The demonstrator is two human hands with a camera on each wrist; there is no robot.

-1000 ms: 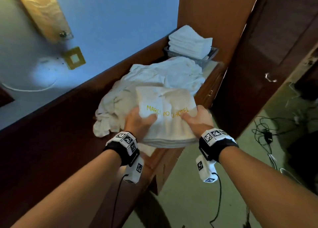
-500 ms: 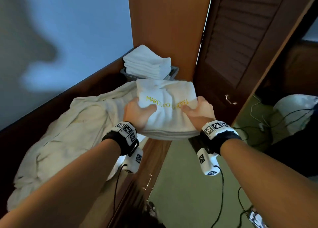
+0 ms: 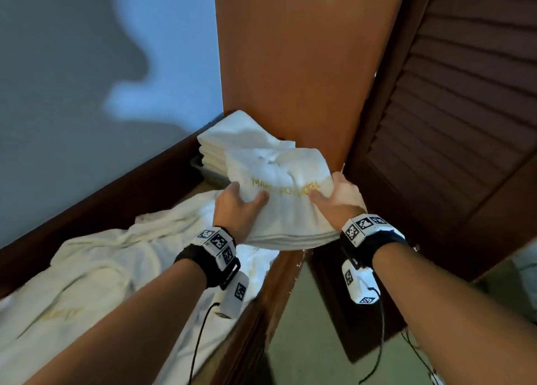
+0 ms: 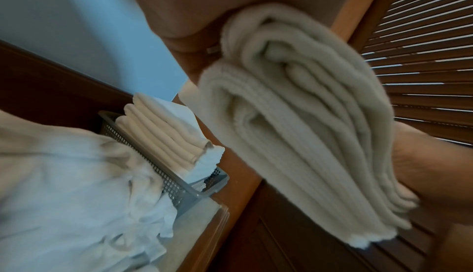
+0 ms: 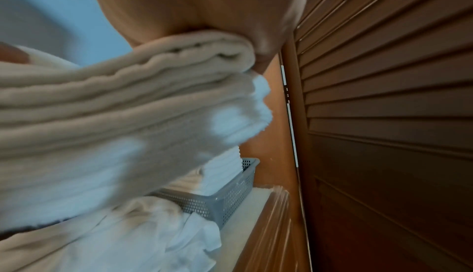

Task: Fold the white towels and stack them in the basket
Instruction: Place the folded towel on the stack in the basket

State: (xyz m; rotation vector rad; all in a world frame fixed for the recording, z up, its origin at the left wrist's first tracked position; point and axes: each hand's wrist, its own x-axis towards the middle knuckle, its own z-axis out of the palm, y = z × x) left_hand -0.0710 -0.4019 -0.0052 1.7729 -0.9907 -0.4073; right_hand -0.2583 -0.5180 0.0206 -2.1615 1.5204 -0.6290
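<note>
Folded towel point(image 3: 286, 210) pinched at its near corners by left hand point(image 3: 236, 207) and right hand point(image 3: 338, 203) alike; basket point(image 4: 163, 177) with its stack lies directly beyond (slightly leftward), below the towel.

You see a folded towel point(image 3: 286, 210) of ribbed, matt terry cloth, a grey perforated plastic basket point(image 4: 176, 185), a smooth wooden panel point(image 3: 290, 65) and a dark louvred wooden door point(image 3: 465, 108).
</note>
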